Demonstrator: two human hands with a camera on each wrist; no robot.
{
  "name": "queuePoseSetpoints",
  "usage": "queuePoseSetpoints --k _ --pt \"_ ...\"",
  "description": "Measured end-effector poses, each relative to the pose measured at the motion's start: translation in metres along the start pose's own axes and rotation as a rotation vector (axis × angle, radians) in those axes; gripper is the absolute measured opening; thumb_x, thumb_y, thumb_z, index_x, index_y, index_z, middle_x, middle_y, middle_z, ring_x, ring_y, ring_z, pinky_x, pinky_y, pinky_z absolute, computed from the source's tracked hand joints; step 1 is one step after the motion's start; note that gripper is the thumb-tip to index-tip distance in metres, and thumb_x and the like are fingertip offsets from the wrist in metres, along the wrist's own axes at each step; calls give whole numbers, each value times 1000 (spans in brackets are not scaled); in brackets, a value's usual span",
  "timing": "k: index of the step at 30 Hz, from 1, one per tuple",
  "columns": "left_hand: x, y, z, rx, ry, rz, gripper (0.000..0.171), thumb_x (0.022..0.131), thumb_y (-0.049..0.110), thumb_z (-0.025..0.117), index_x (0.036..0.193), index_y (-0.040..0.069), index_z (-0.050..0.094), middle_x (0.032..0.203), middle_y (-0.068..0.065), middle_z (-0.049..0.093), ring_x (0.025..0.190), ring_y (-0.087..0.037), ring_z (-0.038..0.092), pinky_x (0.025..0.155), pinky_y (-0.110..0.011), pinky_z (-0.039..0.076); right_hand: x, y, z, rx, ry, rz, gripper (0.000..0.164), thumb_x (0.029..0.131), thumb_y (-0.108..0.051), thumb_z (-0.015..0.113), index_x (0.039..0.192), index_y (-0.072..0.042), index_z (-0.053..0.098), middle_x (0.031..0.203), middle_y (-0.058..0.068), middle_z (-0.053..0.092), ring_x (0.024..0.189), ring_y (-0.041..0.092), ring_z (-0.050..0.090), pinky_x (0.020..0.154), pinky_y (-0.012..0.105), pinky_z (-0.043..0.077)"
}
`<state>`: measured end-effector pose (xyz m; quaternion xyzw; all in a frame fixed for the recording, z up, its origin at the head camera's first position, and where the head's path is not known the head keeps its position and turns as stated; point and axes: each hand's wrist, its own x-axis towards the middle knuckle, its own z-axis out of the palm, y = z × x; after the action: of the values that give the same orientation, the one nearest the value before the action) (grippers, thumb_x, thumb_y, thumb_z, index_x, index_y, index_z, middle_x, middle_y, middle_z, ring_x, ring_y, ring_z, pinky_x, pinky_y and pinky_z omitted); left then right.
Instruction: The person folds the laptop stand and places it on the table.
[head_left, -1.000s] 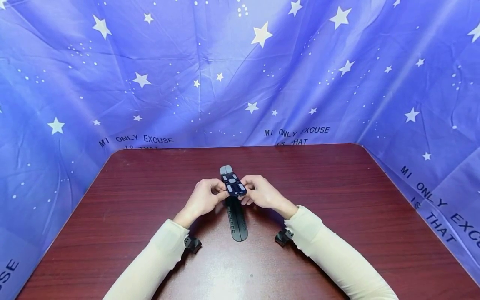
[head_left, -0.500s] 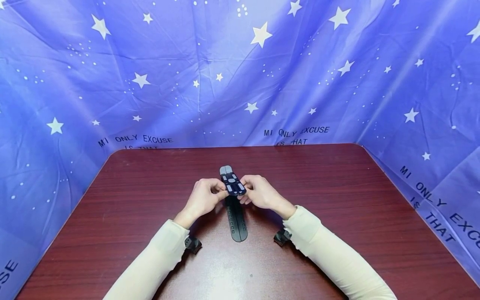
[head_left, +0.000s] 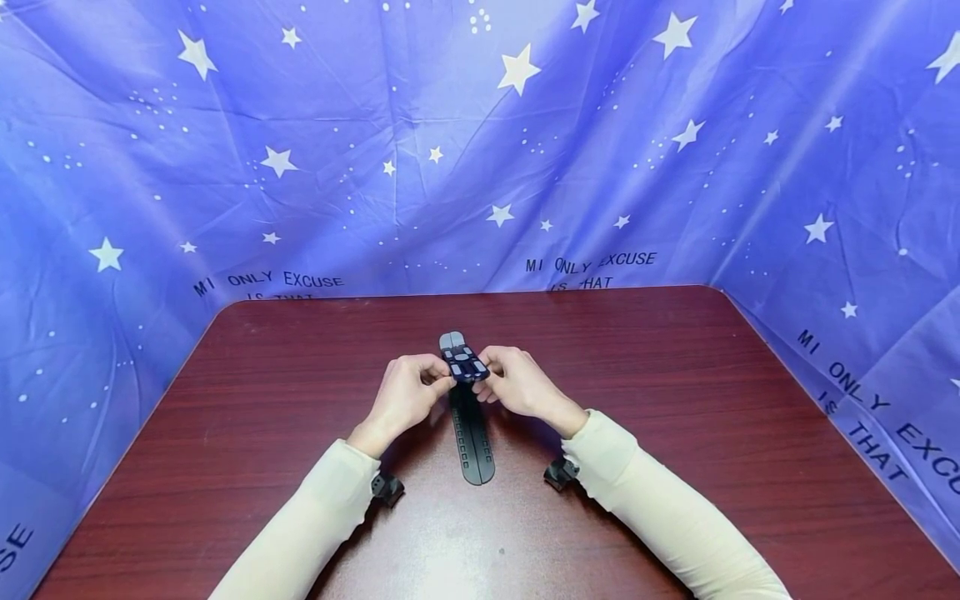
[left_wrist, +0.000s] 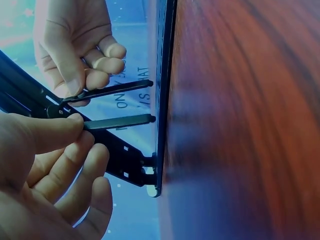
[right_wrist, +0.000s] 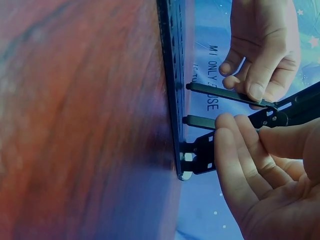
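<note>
A black folding laptop stand (head_left: 474, 446) stands partly unfolded on the table, its long slotted base flat. Its upper plate (head_left: 462, 357), with pale grey pads, slants up from the far end of the base. Between plate and base run two thin support legs (left_wrist: 120, 121), whose lower tips meet the base in both wrist views. My left hand (head_left: 405, 390) pinches one leg near its upper end, thumb against fingers. On the other side, my right hand (head_left: 523, 385) pinches the second leg near its hinge; its fingertips (right_wrist: 226, 122) cover part of that leg.
The dark red wooden table (head_left: 637, 367) extends around the stand on every side. Behind it hangs a blue curtain (head_left: 390, 217) with white stars and black lettering. A small black camera (head_left: 387, 488) sits under the left cuff, another (head_left: 561, 473) under the right.
The near end of the padded plate has shifted slightly away from me, and both hands have moved a little the same way, keeping their pinch. The base has stayed in place.
</note>
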<state>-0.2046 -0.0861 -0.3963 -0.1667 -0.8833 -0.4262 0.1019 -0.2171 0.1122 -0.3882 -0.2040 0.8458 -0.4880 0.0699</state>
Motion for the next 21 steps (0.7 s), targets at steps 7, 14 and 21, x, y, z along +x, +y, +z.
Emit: queuePoseSetpoints --k 7,14,21 --pt "0 3 -1 74 26 10 4 78 13 78 78 14 74 73 11 69 64 -4 62 62 -27 49 1 0 2 6 30 13 12 90 10 53 91 -1 60 76 11 70 66 27 69 59 36 57" --pt "1 4 0 168 78 21 5 76 18 80 76 20 76 70 14 69 58 -6 55 56 -29 42 2 -1 4 -6 56 9 14 88 11 53 89 -1 61 78 12 70 67 25 69 59 34 57" --pt "1 4 1 208 99 21 5 77 19 80 77 23 77 71 14 69 60 -8 56 55 -29 42 1 -4 4 -65 75 8 16 88 10 53 88 -3 61 79 9 70 67 19 68 59 26 56"
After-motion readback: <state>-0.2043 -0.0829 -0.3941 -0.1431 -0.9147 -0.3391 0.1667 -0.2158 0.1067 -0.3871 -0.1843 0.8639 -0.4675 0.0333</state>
